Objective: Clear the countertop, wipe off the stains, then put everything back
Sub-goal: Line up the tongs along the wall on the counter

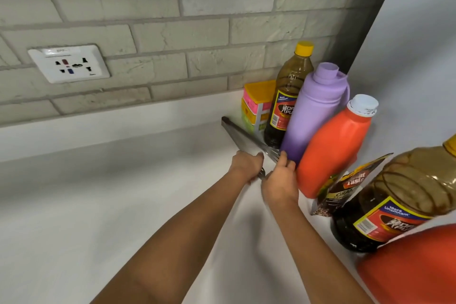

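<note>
A metal spatula (pixel 240 134) lies on the white countertop (pixel 123 192), its handle pointing toward the back wall. My left hand (pixel 246 165) grips its near end. My right hand (pixel 281 180) is beside it, fingers touching the slotted blade and the base of the purple bottle (pixel 313 111). Along the right side stand a dark oil bottle with a yellow cap (pixel 288 96), an orange jug with a white cap (pixel 333 148), a dark snack pouch (pixel 345 187) and a second, larger dark oil bottle (pixel 394 205). A stacked coloured container (pixel 256 103) sits in the corner.
A grey brick wall with a white power socket (pixel 69 63) runs behind the counter. A white panel (pixel 407 57) closes the right side. Another orange object (pixel 414 269) fills the bottom right corner. The counter's left half is bare white surface.
</note>
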